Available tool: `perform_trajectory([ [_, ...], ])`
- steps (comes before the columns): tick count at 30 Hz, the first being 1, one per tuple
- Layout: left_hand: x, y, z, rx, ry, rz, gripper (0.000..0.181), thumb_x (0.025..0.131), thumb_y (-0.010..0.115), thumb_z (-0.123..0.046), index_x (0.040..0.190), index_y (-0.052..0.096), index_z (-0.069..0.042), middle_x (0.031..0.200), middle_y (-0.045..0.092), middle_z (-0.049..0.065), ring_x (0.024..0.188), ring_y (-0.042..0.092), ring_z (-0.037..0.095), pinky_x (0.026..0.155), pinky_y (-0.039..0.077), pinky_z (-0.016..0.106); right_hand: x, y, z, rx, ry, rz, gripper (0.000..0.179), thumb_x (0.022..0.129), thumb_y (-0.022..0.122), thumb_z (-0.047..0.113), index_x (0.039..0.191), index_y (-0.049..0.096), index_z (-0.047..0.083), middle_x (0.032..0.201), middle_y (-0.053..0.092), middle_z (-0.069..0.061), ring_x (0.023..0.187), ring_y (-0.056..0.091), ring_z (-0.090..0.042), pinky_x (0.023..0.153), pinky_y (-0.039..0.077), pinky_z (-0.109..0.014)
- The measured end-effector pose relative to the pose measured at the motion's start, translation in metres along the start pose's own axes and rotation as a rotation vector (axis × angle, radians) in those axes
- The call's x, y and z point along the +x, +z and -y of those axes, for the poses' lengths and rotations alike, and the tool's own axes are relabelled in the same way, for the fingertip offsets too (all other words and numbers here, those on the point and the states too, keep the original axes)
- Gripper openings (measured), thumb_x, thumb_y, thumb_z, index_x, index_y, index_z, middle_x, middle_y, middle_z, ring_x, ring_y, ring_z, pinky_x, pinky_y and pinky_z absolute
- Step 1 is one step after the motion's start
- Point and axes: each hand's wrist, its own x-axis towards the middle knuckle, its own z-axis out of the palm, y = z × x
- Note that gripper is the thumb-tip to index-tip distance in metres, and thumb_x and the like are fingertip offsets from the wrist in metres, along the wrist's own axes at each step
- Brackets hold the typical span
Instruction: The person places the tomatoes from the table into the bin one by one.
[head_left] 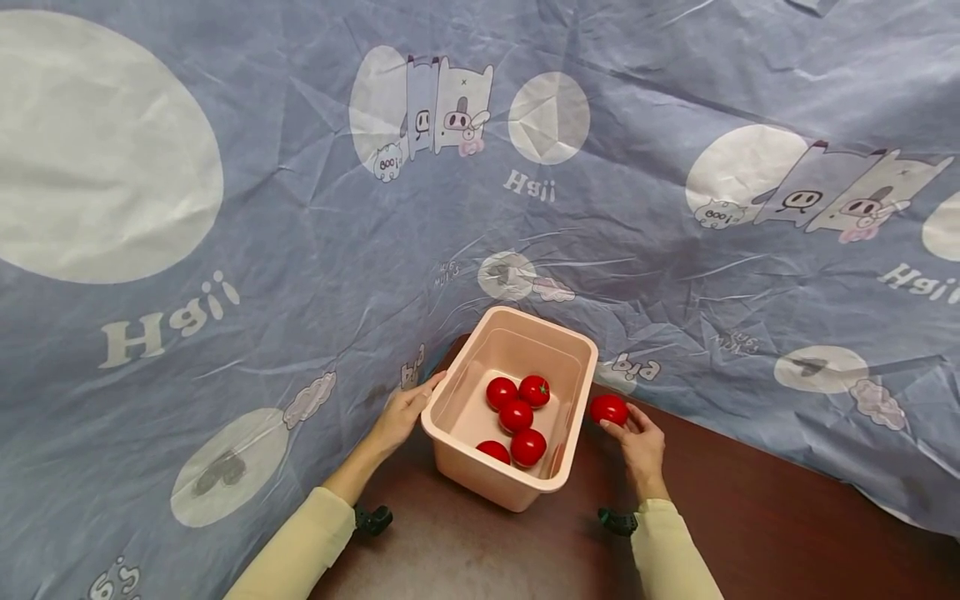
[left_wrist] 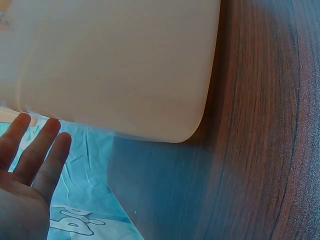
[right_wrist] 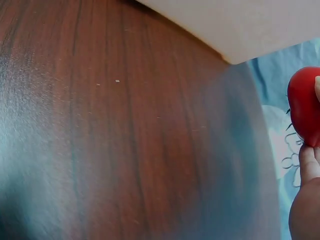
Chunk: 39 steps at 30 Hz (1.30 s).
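Observation:
A pale pink plastic bin [head_left: 504, 475] holds several red tomatoes [head_left: 515, 416], one with a green stem cap showing. My left hand [head_left: 402, 414] is at the bin's left side, fingertips right at the rim. In the left wrist view the fingers [left_wrist: 42, 150] are straight, reaching up along the bin wall [left_wrist: 130, 75]. Just right of the bin, my right hand [head_left: 641, 442] grips another red tomato [head_left: 608, 409] between thumb and fingers. The right wrist view catches that tomato [right_wrist: 304, 107] at its right edge, with part of the hand [right_wrist: 306, 200] below.
The bin stands on a dark brown wooden table [head_left: 720, 500]. Blue printed cloth [head_left: 637, 275] hangs close behind the bin and along its left side. Dark wrist straps [head_left: 372, 520] sit at both sleeve cuffs.

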Motion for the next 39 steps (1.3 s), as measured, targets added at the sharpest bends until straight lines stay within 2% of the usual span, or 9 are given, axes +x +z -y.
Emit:
perform_trajectory([
  [4,0.000,0.000,0.001,-0.006,0.009,-0.001,0.041,0.104,0.038,-0.006,0.141,0.040,0.012,0.148,0.040,0.026,0.139,0.035,0.037,0.108,0.033,0.010,0.001,-0.003,0.012,0.001,-0.021,0.017,0.073,0.076,0.082,0.009,0.141,0.050,0.004,0.141,0.052,-0.021,0.120,0.055,-0.027,0.076,0.047,-0.001],
  [6,0.000,-0.001,0.001,-0.005,0.014,-0.007,0.041,0.104,0.038,-0.006,0.141,0.041,0.011,0.148,0.040,0.025,0.139,0.036,0.037,0.107,0.033,0.010,0.001,-0.003,0.020,0.002,-0.027,0.018,0.072,0.077,0.082,0.010,0.141,0.050,0.005,0.141,0.053,-0.019,0.122,0.054,-0.028,0.076,0.047,-0.001],
  [17,0.000,-0.001,0.004,-0.012,0.015,-0.005,0.041,0.105,0.038,-0.007,0.142,0.041,0.009,0.149,0.039,0.024,0.140,0.035,0.036,0.107,0.033,0.009,-0.001,-0.002,0.057,0.095,-0.038,0.028,0.071,0.077,0.081,0.007,0.141,0.050,0.005,0.139,0.052,-0.021,0.104,0.059,-0.007,0.077,0.051,-0.005],
  [24,0.000,0.000,0.003,-0.024,0.012,0.000,0.041,0.104,0.037,-0.006,0.142,0.040,0.011,0.149,0.039,0.026,0.140,0.035,0.037,0.107,0.033,0.009,0.000,-0.005,0.071,0.149,-0.059,0.015,0.070,0.076,0.081,0.001,0.140,0.052,0.004,0.139,0.053,-0.021,0.104,0.062,-0.007,0.078,0.052,-0.006],
  [28,0.000,0.000,0.003,-0.021,0.012,-0.001,0.041,0.104,0.038,-0.007,0.142,0.040,0.011,0.149,0.038,0.025,0.140,0.035,0.037,0.107,0.033,0.009,-0.002,-0.005,0.082,0.148,-0.067,0.015,0.071,0.076,0.082,0.004,0.140,0.052,0.006,0.140,0.053,-0.021,0.104,0.062,-0.006,0.079,0.051,-0.007],
  [32,0.001,0.000,0.002,-0.021,0.013,-0.001,0.042,0.105,0.037,-0.007,0.142,0.040,0.011,0.149,0.038,0.025,0.139,0.035,0.037,0.107,0.033,0.009,-0.003,-0.003,0.090,0.159,-0.081,0.022,0.069,0.076,0.082,0.006,0.139,0.054,0.007,0.135,0.057,-0.015,0.103,0.062,-0.007,0.080,0.052,-0.008],
  [39,0.000,0.001,0.001,-0.028,0.005,0.006,0.042,0.105,0.037,-0.007,0.142,0.039,0.011,0.149,0.037,0.026,0.140,0.034,0.037,0.107,0.033,0.008,-0.009,0.003,0.098,0.243,-0.074,0.059,0.067,0.076,0.080,0.001,0.138,0.054,0.005,0.111,0.066,0.004,0.095,0.066,-0.003,0.079,0.054,-0.011],
])
